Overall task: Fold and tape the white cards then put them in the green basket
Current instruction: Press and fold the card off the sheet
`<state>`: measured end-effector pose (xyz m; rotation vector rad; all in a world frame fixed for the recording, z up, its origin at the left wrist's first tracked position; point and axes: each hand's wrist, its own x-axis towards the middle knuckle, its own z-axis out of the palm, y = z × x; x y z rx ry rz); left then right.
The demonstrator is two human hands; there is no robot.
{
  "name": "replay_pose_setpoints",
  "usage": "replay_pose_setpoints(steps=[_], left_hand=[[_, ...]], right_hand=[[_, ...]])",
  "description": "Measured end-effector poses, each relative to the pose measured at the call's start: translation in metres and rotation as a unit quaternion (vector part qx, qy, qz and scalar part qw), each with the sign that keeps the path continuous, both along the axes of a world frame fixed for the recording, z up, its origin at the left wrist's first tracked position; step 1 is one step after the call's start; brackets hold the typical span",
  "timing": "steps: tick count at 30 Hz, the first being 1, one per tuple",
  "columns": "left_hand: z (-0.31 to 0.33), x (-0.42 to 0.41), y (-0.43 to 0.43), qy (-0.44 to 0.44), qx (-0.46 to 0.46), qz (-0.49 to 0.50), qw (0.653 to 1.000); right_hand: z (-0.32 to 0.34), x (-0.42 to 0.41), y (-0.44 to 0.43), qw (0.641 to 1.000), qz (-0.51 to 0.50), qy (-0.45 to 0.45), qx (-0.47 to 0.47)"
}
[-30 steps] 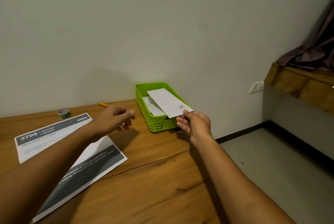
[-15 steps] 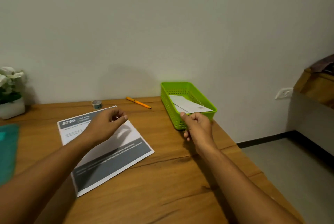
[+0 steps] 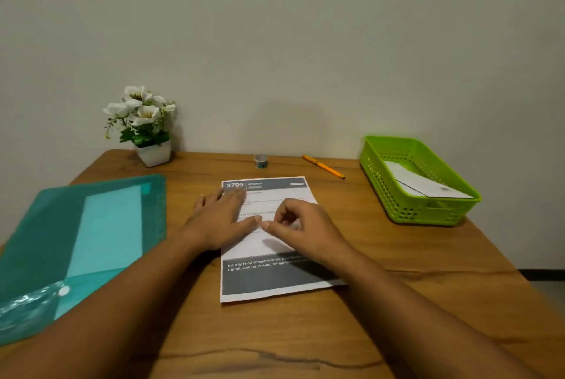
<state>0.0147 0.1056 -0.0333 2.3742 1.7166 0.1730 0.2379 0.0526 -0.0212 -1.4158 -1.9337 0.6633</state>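
- Two hands meet over the printed sheet (image 3: 275, 278) that I see lying flat at the middle of the wooden table (image 3: 305, 333).
- The left hand (image 3: 220, 219) is spread flat on the sheet's upper left part, fingers straight and pressing down on the paper, thumb pointing toward the other hand.
- The right hand (image 3: 302, 226) is over the sheet's right half with its fingers curled in. Its thumb tip nearly meets the left thumb. I cannot tell whether it pinches the paper or holds nothing.
- The white cards (image 3: 428, 187) lie folded inside the green basket (image 3: 428, 213), one leaning on the near right rim, well apart from both hands.
- The basket stands at the table's far right, close to the wall.
- From here I also make out a small tape roll (image 3: 261, 161) and an orange pen (image 3: 323, 167) beyond the sheet, a flower pot (image 3: 153, 154) at the far left, and a teal folder (image 3: 76, 241) on the left.
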Motion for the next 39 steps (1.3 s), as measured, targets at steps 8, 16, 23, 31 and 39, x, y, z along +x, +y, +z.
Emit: replay_pose_setpoints(steps=[8,16,23,31,39], left_hand=[[-0.019,-0.002,0.017,0.091,0.025,-0.049,0.994],[-0.022,-0.005,0.019,0.077,0.031,-0.052,0.995],[-0.02,-0.004,0.046,0.062,0.014,0.025,0.998],[-0.015,-0.008,0.072,-0.029,0.037,0.042,0.998],[-0.012,-0.01,0.065,-0.107,0.08,0.015,0.991]], right_hand=[[-0.022,-0.013,0.016,0.93,0.162,-0.33,0.008],[-0.018,0.051,0.097,0.924,0.017,-0.376,-0.068],[-0.027,0.06,0.109,0.93,-0.015,-0.362,-0.059],[-0.03,0.064,0.11,0.956,-0.026,-0.289,-0.042],[-0.024,0.064,0.104,0.977,-0.066,-0.197,-0.048]])
